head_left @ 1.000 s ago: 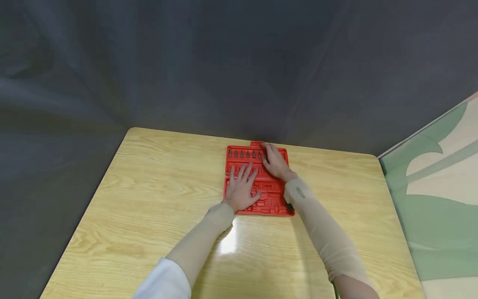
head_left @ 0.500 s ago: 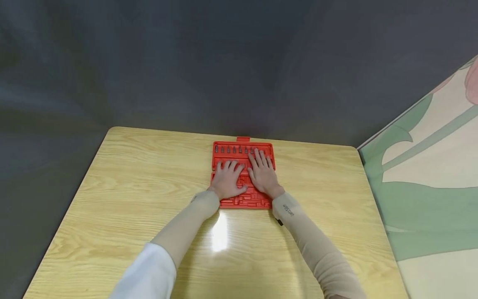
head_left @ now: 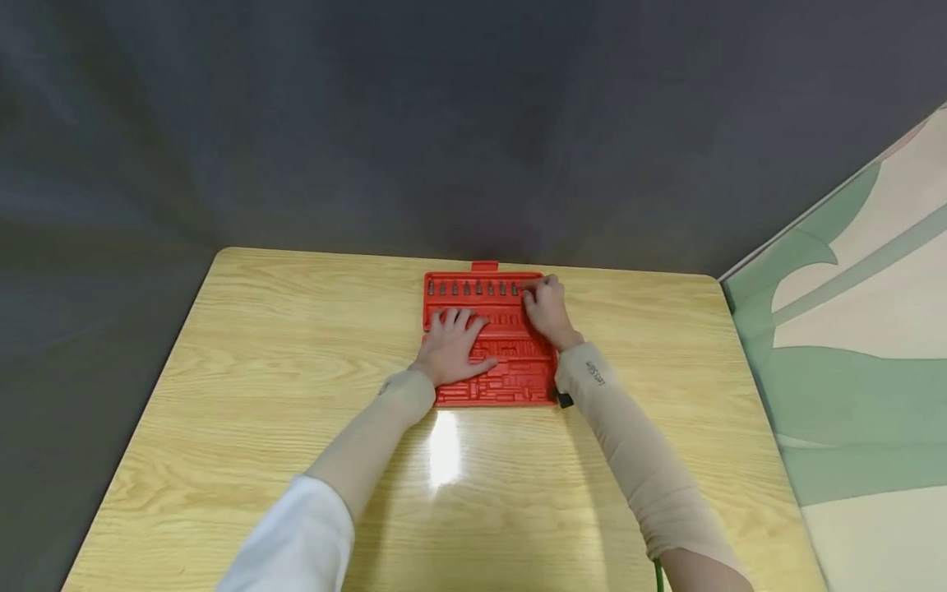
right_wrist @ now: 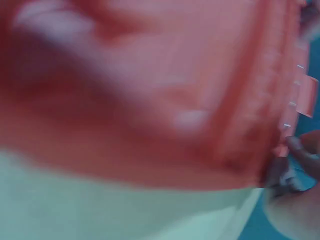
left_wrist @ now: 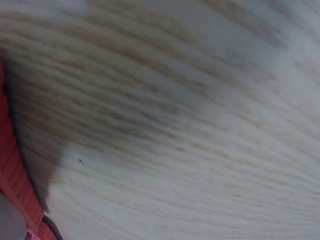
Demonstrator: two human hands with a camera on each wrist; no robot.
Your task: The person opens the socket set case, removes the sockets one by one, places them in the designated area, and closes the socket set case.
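2 hands on the red tool case point(head_left: 510, 378): left hand point(head_left: 451, 353) flat at 9 o'clock, right hand point(head_left: 546, 311) curled over bits point(head_left: 473, 289) at 1 o'clock

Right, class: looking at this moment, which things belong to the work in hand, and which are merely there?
In the work: red tool case, row of bits, left hand, right hand.

Merely there: wooden table, grey backdrop, green patterned floor.
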